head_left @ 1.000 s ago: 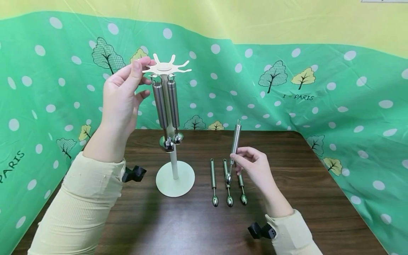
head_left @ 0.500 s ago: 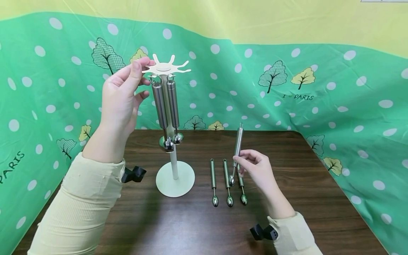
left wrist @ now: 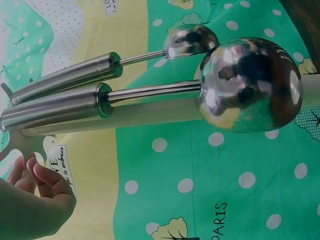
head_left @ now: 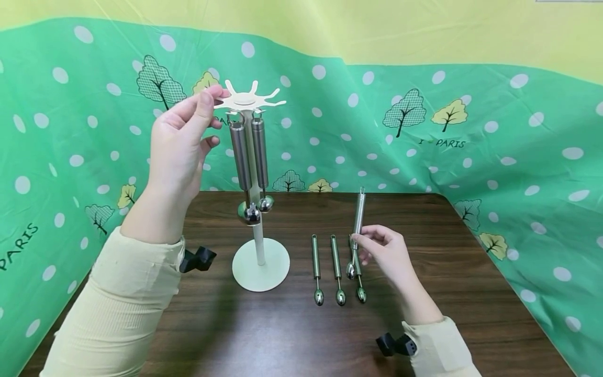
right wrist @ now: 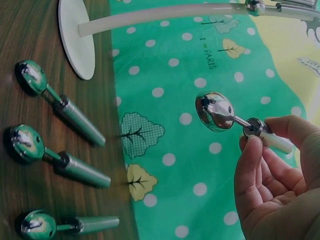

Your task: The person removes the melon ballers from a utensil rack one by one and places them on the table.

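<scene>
A white stand [head_left: 260, 264] with a star-shaped top [head_left: 249, 99] rises at the table's middle left. Two steel scoops [head_left: 240, 157] hang from it, their round heads [left wrist: 250, 85] low against the pole. My left hand [head_left: 212, 102] pinches one arm of the star top between thumb and fingers [left wrist: 40, 187]. My right hand [head_left: 365, 238] grips a fourth steel scoop [head_left: 359, 212] upright by its handle, head [right wrist: 216, 111] down. It hovers just above three scoops [head_left: 336, 267] lying side by side on the table [right wrist: 50, 155].
The dark wooden table [head_left: 471, 293] is closed in on three sides by a green dotted cloth [head_left: 471, 131] draped up behind it. Cream sleeves cover both forearms, each with a black wrist camera [head_left: 198, 257].
My right hand has carried the upright scoop a little to the right and lower, over the rightmost lying scoop. The left hand keeps its pinch; the stand's top shifted slightly right.
</scene>
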### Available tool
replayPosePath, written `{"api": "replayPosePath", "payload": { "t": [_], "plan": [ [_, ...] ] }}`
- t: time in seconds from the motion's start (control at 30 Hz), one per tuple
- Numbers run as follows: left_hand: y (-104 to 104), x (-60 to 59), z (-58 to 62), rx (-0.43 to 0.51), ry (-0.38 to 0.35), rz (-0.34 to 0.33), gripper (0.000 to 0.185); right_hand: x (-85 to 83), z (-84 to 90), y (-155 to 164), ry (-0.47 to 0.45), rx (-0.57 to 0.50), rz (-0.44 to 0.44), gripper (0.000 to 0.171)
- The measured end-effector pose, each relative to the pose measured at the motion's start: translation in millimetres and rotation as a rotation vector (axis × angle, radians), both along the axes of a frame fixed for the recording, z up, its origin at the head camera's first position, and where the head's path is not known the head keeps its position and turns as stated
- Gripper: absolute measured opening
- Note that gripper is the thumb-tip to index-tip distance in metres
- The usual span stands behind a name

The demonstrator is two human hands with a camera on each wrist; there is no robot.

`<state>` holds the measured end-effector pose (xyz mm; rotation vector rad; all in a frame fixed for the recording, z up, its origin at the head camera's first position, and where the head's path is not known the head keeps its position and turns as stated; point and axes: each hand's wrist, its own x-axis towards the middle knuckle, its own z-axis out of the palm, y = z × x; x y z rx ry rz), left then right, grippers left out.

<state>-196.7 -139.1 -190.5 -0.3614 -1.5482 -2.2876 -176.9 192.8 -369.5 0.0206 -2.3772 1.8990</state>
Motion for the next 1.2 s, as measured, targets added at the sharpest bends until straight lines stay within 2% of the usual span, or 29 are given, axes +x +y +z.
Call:
{"api": "replayPosePath", "payload": {
  "t": [0.63,1.2],
  "plan": [
    [0.2,4.4,0.6,-0.037,-0.006,0.032,0.029,-5.3,-26.6,31.2,-0.079,0.154,0.006,0.03],
    [0.5,2.7,-0.9,-0.038,0.003,0.043,0.028,-15.4,-53.6,56.4,-0.179,0.216,0.014,0.036]
  ]
}}
